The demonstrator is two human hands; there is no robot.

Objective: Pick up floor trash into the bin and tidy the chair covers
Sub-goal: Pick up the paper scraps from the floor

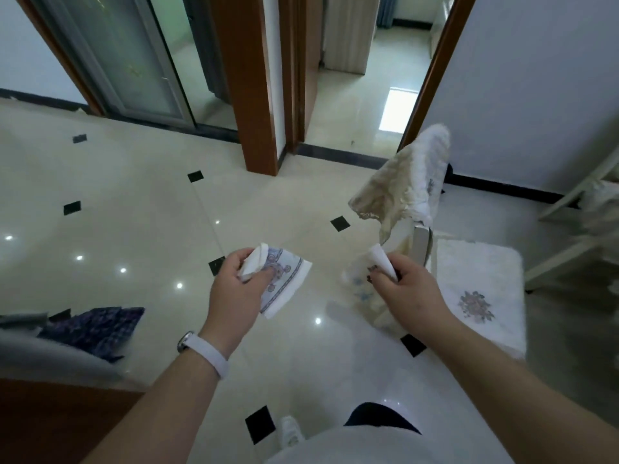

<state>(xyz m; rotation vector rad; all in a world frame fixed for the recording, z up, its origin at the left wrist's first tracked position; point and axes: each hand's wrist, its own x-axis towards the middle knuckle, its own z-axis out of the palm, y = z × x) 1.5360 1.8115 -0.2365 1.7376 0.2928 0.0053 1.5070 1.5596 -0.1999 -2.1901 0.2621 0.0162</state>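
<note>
Both hands hold scraps of paper above the tiled floor (pixel 134 202), beside a covered chair (pixel 421 244).
The left hand (pixel 234 289), a white band (pixel 206 353) on its wrist, curls round a folded white scrap (pixel 255 262) and a blue-patterned napkin (pixel 288 286). The right hand (pixel 405 289) pinches a white slip (pixel 380 261), with a blurred pale piece (pixel 360 286) hanging below it. Just right of that hand, the fluffy seat cover (pixel 479 296) lies flat on the chair. Farther off, the back cover (pixel 402 185) hangs crooked, beige lining outward.
</note>
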